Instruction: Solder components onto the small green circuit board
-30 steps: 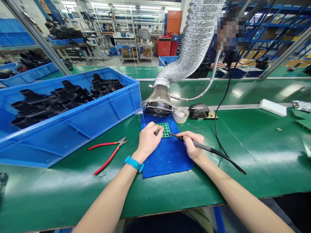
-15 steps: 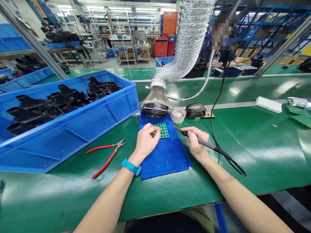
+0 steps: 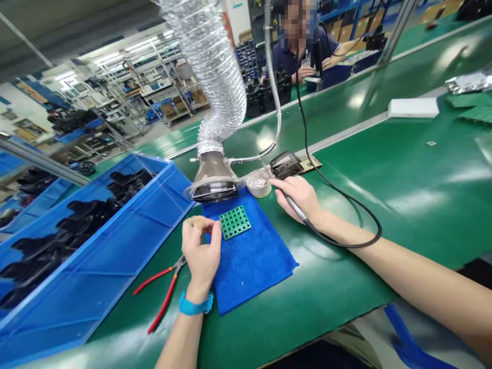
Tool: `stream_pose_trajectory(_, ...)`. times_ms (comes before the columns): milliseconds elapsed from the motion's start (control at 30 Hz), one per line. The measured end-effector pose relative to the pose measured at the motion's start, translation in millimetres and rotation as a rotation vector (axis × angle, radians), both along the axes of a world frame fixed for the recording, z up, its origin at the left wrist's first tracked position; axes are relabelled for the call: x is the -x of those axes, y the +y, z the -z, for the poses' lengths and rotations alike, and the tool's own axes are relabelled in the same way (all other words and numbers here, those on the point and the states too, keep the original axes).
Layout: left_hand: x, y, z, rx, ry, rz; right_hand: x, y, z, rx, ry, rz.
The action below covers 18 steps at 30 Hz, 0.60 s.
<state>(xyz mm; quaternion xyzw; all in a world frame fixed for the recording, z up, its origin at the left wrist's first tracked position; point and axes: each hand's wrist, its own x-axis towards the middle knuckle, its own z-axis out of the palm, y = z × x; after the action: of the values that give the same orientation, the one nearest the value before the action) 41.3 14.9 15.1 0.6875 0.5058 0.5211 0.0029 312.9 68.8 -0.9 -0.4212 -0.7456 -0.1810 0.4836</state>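
My left hand (image 3: 201,246) hangs over the left edge of a blue towel (image 3: 249,269), its fingertips pinched on a small tan item (image 3: 198,221) too small to identify. A green circuit board (image 3: 234,222) lies on the towel just right of those fingers, apart from them. My right hand (image 3: 298,197) grips a black soldering iron (image 3: 302,215) by its handle. Its fingers reach toward a round tip-cleaning cup (image 3: 258,184) and hide the iron's tip.
Red-handled cutters (image 3: 163,292) lie below my left hand, beside a blue crate (image 3: 96,256) of black moulded parts. A fume extractor hood (image 3: 213,179) stands behind the towel. A soldering iron stand (image 3: 290,165) sits nearby. A co-worker (image 3: 300,61) works beyond the bench.
My left hand has moved off the circuit board toward the towel's left edge. My right hand has moved away from the board toward the cup. The whole view has tilted.
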Motion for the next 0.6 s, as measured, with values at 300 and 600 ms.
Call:
stream_pose_trajectory(300,2,-8,10.1,0.034,0.173,-0.113,14,-30,4.1,0.251,0.440,-0.376)
stream_pose_trajectory(600,-12,-4,18.8,0.291,-0.133,-0.119,32,-51,11.8,0.430,0.600,-0.562)
